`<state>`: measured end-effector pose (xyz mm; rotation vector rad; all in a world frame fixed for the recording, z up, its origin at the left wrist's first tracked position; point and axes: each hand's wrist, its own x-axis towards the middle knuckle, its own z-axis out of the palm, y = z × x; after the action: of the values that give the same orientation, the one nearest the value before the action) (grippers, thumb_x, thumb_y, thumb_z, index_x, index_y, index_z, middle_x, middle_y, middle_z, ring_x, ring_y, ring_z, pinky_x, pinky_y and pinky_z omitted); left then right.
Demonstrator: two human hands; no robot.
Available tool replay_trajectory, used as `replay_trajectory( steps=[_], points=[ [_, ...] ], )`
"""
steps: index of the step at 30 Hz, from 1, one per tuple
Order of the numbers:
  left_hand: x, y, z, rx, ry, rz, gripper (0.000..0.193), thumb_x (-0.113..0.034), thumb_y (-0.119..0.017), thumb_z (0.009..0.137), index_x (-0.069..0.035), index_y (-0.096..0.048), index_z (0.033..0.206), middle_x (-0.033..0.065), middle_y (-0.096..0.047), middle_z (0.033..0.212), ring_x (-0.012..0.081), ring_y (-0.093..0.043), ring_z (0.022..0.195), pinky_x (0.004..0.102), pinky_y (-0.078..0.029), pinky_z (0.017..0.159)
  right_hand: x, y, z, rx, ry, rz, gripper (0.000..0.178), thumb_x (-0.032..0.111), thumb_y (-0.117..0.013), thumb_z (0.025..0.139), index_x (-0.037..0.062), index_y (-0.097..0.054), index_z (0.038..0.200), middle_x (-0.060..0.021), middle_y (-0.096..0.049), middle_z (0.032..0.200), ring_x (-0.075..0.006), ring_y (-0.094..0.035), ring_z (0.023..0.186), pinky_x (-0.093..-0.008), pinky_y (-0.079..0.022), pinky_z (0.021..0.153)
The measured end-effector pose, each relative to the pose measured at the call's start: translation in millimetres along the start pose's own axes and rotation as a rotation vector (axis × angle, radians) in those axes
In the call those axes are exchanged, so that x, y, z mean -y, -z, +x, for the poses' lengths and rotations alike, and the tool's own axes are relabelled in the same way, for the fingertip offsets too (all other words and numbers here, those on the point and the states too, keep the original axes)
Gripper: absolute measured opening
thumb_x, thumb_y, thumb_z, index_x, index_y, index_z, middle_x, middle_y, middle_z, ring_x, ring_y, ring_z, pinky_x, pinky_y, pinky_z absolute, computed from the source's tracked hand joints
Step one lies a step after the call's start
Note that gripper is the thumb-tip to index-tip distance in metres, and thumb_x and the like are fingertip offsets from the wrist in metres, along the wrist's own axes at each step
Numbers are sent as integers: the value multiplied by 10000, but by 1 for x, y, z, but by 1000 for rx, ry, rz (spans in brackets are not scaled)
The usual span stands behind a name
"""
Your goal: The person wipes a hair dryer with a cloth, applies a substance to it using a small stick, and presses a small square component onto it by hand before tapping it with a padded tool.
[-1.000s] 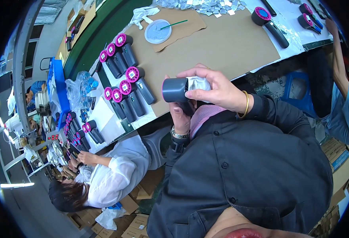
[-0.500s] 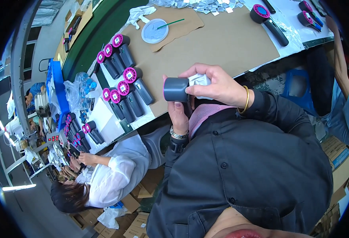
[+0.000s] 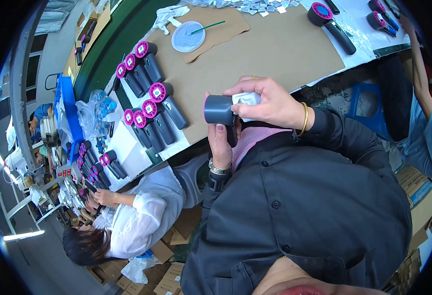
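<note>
Holding a dark grey cylindrical plastic device head up in front of the chest, off the bench, the left hand is closed around the handle below it, thumb pressed against the cylinder's underside. The right hand curls over the cylinder's right end, its fingers bunched tight on a crumpled white cloth that touches the grey barrel. A gold bangle sits on the right wrist, a metal watch on the left.

Beyond the hands lies the brown cardboard sheet covering the bench. Along its left edge are rows of finished dark grey handheld devices with magenta ring faces, lying side by side. Near the far edge sits a round white lid with a green stick across it. Toward the far right corner lies one more such device. At the bench's left end, a co-worker in a white shirt handles others.
</note>
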<state>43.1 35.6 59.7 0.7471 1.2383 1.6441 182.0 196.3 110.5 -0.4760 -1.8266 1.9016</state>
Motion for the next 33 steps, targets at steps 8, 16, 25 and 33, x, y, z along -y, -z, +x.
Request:
replay_trajectory(
  steps=[8, 16, 25, 33],
  points=[
    [10, 8, -5, 4, 68, -56, 882, -583, -486, 1090, -143, -53, 1720, 102, -619, 1012, 133, -560, 743, 258, -453, 609, -5, 0, 0, -9, -10, 52, 332, 131, -728, 956, -30, -743, 1247, -64, -661, 1015, -154, -633, 944, -304, -520, 852],
    [14, 7, -4, 0, 91, -110, 883, -602, -461, 1091, -151, -33, 1718, 105, -608, 973, 139, -558, 719, 258, -449, 585, 2, 0, -2, -11, 2, 17, 333, 163, -749, 969, -33, -748, 1237, -58, -668, 996, -147, -641, 939, -304, -530, 833],
    [17, 6, -2, 29, 53, -153, 899, -644, -458, 1077, -136, -69, 1708, 116, -613, 975, 137, -557, 701, 264, -464, 578, 0, 10, 6, -39, -48, 135, 286, 193, -715, 1032, -24, -745, 1215, -52, -691, 1050, -125, -649, 983, -278, -524, 875],
    [13, 1, 0, 99, 75, -133, 978, -748, -457, 1027, -106, -119, 1683, 119, -626, 946, 131, -561, 666, 263, -469, 565, 2, 15, -1, 15, -8, 71, 268, 167, -698, 1040, 11, -712, 1258, -18, -704, 1130, -93, -642, 1039, -259, -515, 925]
  ],
)
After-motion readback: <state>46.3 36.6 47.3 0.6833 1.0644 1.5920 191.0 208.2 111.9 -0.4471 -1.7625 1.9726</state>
